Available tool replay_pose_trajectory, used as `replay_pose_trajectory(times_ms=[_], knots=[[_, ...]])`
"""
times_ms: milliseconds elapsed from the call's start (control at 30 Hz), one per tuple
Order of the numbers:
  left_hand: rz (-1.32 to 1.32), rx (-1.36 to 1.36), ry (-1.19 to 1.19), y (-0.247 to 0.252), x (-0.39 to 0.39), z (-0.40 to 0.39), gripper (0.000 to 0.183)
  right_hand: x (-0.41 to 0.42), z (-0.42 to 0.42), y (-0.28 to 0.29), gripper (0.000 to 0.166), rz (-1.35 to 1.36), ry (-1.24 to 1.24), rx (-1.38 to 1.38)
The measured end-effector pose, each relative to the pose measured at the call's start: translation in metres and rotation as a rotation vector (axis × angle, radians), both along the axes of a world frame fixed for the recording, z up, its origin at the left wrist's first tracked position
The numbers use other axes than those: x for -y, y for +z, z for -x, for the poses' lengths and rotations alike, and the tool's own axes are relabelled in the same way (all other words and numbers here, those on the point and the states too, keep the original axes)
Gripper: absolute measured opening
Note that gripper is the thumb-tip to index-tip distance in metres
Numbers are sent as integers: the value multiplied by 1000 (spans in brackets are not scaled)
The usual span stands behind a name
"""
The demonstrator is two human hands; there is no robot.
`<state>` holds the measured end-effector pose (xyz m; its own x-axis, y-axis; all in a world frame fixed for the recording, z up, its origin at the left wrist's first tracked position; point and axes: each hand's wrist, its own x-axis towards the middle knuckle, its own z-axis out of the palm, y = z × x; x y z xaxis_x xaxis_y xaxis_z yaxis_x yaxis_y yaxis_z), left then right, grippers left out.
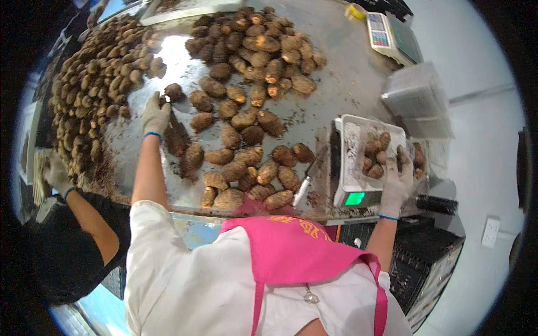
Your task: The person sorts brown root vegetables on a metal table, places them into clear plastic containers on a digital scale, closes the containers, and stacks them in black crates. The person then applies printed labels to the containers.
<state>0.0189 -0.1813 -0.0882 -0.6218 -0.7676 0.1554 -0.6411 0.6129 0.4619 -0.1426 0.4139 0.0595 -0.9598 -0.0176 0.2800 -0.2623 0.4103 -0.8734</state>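
My left hand (156, 114), in a pale work glove, reaches over the metal table (344, 75) beside a dark taro corm (173, 91); its fingers are apart, and a small dark corm lies at the fingertips. My right hand (397, 180), gloved too, is at a white digital scale (350, 168) with a lit green display. Its fingers touch a small corm (402, 154) beside a clear plastic container holding several small corms (375, 156); whether they grip it is unclear. Larger taro corms (231, 136) are spread between my hands, below a big heap (260, 46).
Small corms (92, 92) form a heap at the left, near a co-worker's gloved hand (57, 173). A knife (303, 189) lies by the near edge. Stacked clear containers (414, 98), a second scale (388, 35) and yellow tape (355, 11) stand at the right. Black crates (414, 269) sit below.
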Motion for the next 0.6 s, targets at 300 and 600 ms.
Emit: replay_pose_trajectory(times_ms=[300, 600], knots=[[-398, -38, 89, 36, -32, 32, 51, 54, -34, -6, 36, 66, 265, 105], [-1560, -899, -4, 73, -141, 19, 45, 76, -42, 2, 38, 95, 355, 200]])
